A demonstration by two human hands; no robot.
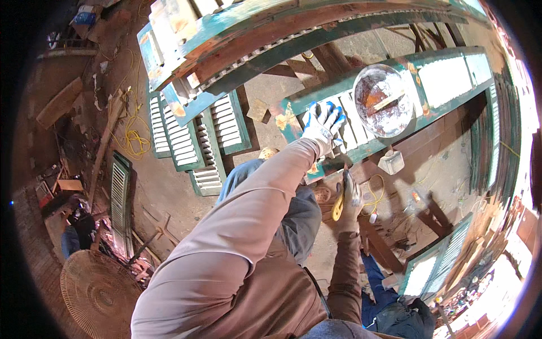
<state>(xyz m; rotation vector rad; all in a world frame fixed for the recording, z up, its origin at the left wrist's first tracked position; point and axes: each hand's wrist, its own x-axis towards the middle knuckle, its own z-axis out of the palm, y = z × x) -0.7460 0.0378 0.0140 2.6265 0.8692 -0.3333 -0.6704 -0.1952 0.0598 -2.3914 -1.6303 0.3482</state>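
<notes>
Left hand: the gloved left hand point(323, 123) was spread wide, palm down, on the slats at the near end of the shutter.
Right hand: the right hand point(352, 200), gloved too, was closed around a yellow-handled tool point(337, 207) just below the shutter's edge.
Shutter: the green-framed shutter point(420, 91) lay flat and raised above the floor, its paint worn to tan patches at the end, its slats bright with sun.
Bowl: a round bowl point(370, 125) sat on the slats just beyond the left hand, smeared white and brown inside, with a stick point(389, 100) in it.
Above: a thick green frame point(316, 42) spanned the top of the view.
Floor: the dusty floor point(175, 212) held louvred panels point(182, 138), a yellow cord point(134, 142) and, far left, a fan point(101, 295).
Right side: more panels point(490, 135) stood stacked on edge near strong daylight.
Company: a co-worker point(395, 316) in dark clothes was at lower right.
</notes>
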